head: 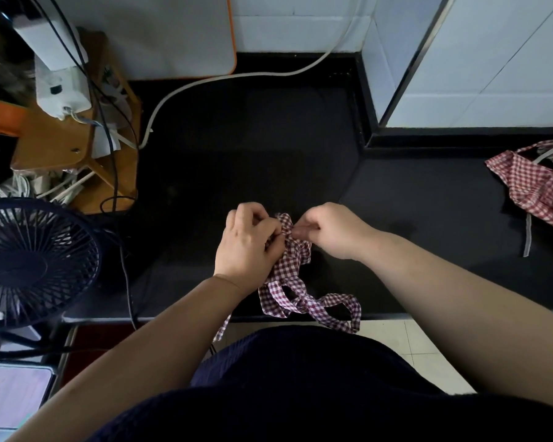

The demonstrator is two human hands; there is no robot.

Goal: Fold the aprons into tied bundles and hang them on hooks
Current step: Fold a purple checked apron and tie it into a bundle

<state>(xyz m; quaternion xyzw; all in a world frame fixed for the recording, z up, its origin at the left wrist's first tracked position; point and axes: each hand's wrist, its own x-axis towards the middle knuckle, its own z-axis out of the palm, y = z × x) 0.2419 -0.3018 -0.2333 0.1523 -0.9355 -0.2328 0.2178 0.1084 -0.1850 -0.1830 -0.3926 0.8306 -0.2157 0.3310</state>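
your left hand (248, 242) and right hand (328, 229) pinch the red-and-white gingham apron bundle (292, 266) between them; its ties (316, 306) trail toward you.

Two red-and-white gingham aprons on a black worktop (428, 218).
The near apron (288, 266) is bunched at the front edge, its top pinched by the left hand (248, 247) and right hand (332, 229), its ties (316, 306) looping over the edge. The second apron (533, 186) lies crumpled far right.
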